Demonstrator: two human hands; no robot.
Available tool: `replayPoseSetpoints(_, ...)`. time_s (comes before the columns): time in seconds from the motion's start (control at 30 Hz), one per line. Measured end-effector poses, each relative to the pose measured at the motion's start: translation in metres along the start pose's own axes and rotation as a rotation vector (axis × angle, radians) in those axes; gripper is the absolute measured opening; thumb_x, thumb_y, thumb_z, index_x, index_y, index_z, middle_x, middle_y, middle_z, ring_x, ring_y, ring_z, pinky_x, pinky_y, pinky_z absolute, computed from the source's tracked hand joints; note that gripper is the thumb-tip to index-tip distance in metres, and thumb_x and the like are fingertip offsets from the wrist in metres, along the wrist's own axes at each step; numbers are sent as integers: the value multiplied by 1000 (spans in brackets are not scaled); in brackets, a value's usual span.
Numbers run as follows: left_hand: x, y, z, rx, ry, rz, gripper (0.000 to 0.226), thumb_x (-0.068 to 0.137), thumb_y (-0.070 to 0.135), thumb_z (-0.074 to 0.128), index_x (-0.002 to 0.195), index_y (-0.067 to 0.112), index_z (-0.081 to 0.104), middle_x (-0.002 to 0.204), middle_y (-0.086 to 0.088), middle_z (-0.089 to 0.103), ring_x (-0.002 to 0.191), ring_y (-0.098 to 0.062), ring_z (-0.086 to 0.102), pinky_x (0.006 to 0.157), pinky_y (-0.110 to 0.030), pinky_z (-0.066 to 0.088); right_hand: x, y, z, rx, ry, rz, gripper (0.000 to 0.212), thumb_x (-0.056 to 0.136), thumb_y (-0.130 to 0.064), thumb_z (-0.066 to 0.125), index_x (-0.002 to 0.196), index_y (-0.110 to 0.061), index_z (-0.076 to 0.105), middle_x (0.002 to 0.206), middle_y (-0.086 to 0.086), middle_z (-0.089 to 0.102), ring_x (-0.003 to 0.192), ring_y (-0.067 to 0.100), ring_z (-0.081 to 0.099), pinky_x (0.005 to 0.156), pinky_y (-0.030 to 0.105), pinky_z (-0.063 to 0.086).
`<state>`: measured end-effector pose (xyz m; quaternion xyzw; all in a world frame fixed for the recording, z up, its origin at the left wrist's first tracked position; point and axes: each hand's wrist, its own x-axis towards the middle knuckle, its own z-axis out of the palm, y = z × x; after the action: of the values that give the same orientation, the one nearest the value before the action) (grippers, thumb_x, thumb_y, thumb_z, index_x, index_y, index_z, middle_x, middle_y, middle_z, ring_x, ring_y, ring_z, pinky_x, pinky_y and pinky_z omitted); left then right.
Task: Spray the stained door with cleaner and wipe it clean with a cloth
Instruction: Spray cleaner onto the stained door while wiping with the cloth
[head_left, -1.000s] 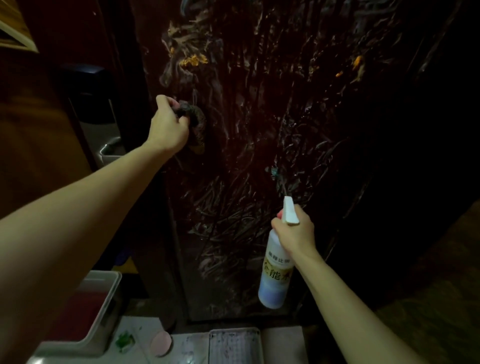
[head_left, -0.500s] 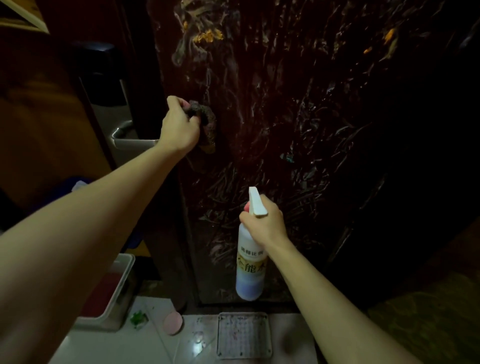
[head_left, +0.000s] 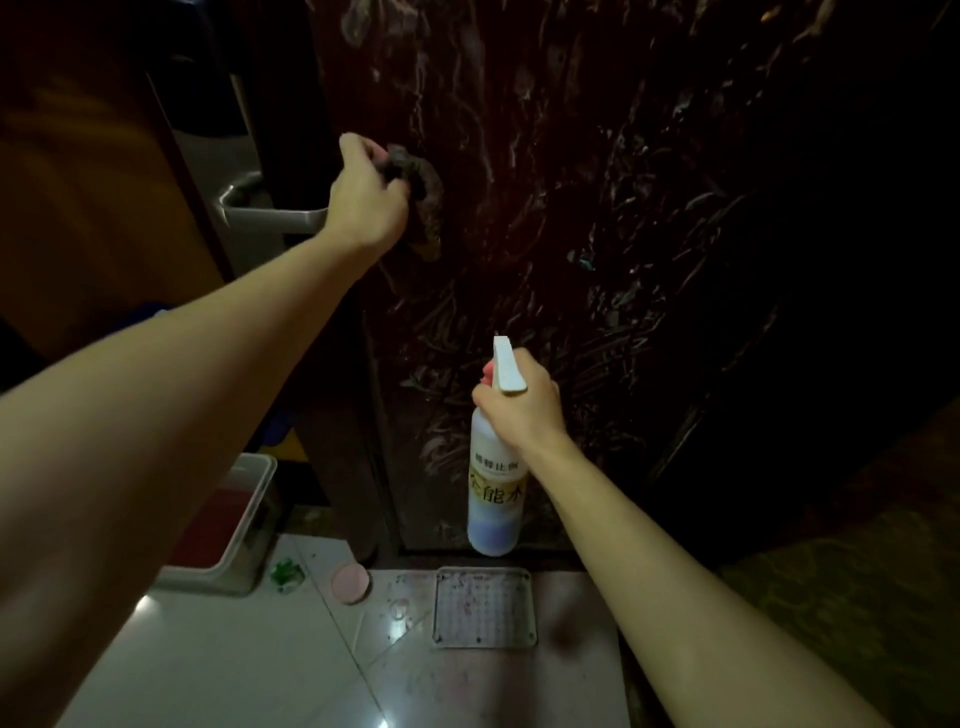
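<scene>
Left grip (head_left: 366, 200) clamps cloth (head_left: 415, 195) against door (head_left: 571, 208); right grip (head_left: 524, 408) clamps spray bottle (head_left: 496, 493) below.

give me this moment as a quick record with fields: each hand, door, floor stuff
left hand: grips dark cloth against the door
right hand: holds spray bottle, nozzle toward the door
door: dark, covered in pale smears
floor: grid tray, pink disc, clear bin with red inside
</scene>
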<state>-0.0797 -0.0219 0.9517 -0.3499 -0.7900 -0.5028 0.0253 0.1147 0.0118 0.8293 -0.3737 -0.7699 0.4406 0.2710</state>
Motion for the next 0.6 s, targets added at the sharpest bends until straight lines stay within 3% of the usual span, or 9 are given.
replayPoseSetpoints(0.1,-3,1,4,-26,-7,13,20,93,12,48,103,18,31,76,9,44,65,-2,44,52,-13,37,-2,7,-7,-26,27,31,12,76,-17,64,83,-13,55,78,2,58,72,18,56,64,32,48)
replayPoseSetpoints(0.27,-6,0,11,-40,-26,12,22,94,11,47,112,15,35,78,9,45,66,-3,46,48,-7,36,-6,28,-25,21,103,66,12,77,-14,66,84,-15,56,77,-4,56,70,9,53,57,20,39)
replayPoseSetpoints(0.4,-5,1,17,-42,-60,-10,35,94,12,47,127,9,37,92,2,52,82,-12,52,69,-24,42,-3,41,-39,-25,150,126,11,78,-17,64,82,-17,54,78,-3,56,72,11,53,59,24,39)
replayPoseSetpoints(0.6,-7,1,27,34,-81,-26,32,94,16,47,124,10,42,106,-5,53,93,-19,51,75,-28,39,-2,56,-58,45,243,204,10,77,-15,64,78,-17,55,78,-1,59,76,17,57,66,27,42)
